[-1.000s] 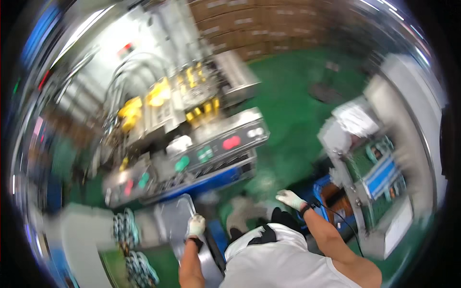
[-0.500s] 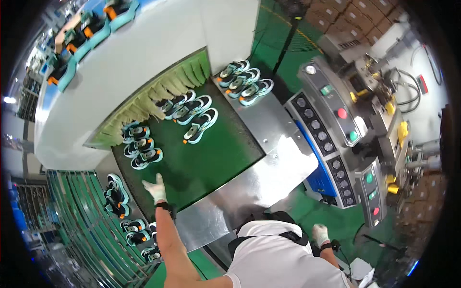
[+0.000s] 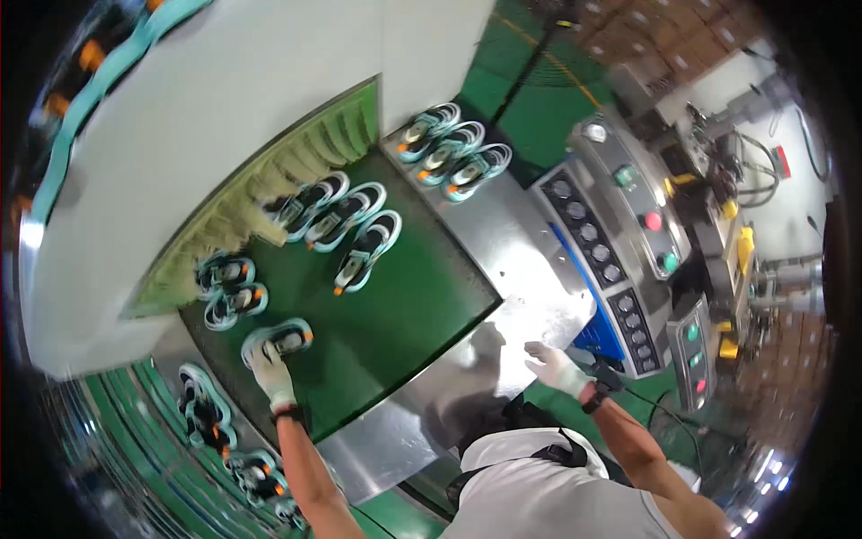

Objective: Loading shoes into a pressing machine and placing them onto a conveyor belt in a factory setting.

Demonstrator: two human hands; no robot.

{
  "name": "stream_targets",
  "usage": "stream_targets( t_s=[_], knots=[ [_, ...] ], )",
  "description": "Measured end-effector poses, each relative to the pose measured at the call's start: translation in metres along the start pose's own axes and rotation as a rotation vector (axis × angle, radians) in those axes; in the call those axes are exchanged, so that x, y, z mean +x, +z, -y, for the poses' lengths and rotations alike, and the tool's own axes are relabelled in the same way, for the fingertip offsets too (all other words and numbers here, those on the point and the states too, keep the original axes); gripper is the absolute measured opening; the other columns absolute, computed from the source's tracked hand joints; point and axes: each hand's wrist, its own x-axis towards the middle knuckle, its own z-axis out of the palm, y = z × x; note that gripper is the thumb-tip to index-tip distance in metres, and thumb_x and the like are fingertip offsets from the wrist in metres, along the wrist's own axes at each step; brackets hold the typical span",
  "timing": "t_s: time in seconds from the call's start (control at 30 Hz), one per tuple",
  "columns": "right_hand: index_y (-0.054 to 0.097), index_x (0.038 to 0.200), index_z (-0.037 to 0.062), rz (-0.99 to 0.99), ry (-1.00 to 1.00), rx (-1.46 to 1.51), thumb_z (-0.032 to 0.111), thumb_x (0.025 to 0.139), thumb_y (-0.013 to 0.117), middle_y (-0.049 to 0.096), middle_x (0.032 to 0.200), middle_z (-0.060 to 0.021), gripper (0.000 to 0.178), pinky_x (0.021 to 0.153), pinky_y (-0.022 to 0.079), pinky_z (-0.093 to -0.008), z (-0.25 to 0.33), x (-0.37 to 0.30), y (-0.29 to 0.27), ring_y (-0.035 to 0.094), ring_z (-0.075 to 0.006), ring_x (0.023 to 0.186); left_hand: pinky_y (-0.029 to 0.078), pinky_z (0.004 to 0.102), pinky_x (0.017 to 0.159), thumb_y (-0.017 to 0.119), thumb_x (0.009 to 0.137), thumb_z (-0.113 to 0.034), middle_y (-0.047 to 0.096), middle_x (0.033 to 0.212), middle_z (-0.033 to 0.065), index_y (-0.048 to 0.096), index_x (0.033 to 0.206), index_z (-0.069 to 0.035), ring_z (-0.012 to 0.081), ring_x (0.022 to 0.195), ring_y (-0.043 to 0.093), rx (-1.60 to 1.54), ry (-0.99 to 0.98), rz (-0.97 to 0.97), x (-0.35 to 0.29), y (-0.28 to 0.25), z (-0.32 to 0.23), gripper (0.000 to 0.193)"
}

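Observation:
My left hand (image 3: 268, 370), in a white glove, grips the heel-side rim of a teal, black and orange sneaker (image 3: 290, 338) on the green conveyor belt (image 3: 395, 332). Its fingertips are partly lost against the shoe. Two more sneakers (image 3: 236, 304) sit just beyond it, by the fabric strip curtain (image 3: 260, 202). To their right, a group of three sneakers (image 3: 366, 253) rests on the belt, the farthest by the strips. My right hand (image 3: 557, 368), also gloved, hovers near the metal ledge (image 3: 512, 314), fingers apart and holding nothing.
Three sneakers (image 3: 453, 151) stand on the metal side rail at the far right. More sneakers (image 3: 205, 409) line the left rail, beside a barred rack (image 3: 126, 431). A control panel with gauges and buttons (image 3: 620, 260) stands at the right. A white machine housing (image 3: 242, 99) rises behind.
My left hand has reached onto the nearest sneaker of the left group, which now lies apart from the other two, closer to me. My right hand has come up from my side toward the ledge.

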Motion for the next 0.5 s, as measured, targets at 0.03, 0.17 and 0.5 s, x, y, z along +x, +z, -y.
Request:
stream_targets(
  t_s=[0.03, 0.17, 0.5],
  knots=[
    [0.058, 0.150, 0.0004, 0.073, -0.045, 0.053, 0.033, 0.104, 0.072, 0.070, 0.142, -0.0210, 0.058, 0.113, 0.053, -0.0419, 0.036, -0.008, 0.000, 0.067, -0.0313, 0.133, 0.046, 0.0532, 0.109, 0.060, 0.108, -0.015, 0.063, 0.130, 0.0249, 0.066, 0.124, 0.002, 0.0455, 0.125, 0.059, -0.055, -0.036, 0.064, -0.023, -0.004, -0.007, 0.024],
    [0.055, 0.155, 0.0010, 0.098, -0.198, 0.042, 0.034, 0.097, 0.076, 0.061, 0.153, -0.0250, 0.070, 0.122, 0.046, -0.0473, 0.099, -0.038, -0.007, 0.058, -0.0385, 0.144, 0.053, 0.0487, 0.098, 0.068, 0.097, -0.007, 0.070, 0.111, 0.0185, 0.073, 0.106, 0.000, 0.0392, 0.104, 0.067, -0.216, 0.231, 0.259, -0.100, 0.006, -0.139, 0.013],
    [0.061, 0.120, 0.0005, -0.793, -0.319, 0.214, 0.027, 0.089, 0.079, 0.073, 0.102, -0.0229, 0.045, 0.085, 0.059, -0.0509, -0.007, -0.154, -0.123, 0.072, -0.0462, 0.096, 0.059, 0.0446, 0.089, 0.081, 0.092, -0.008, 0.072, 0.110, 0.0175, 0.074, 0.114, -0.002, 0.0369, 0.098, 0.072, -0.704, 1.067, 0.818, -0.266, 0.022, -0.617, 0.024]
  ],
)
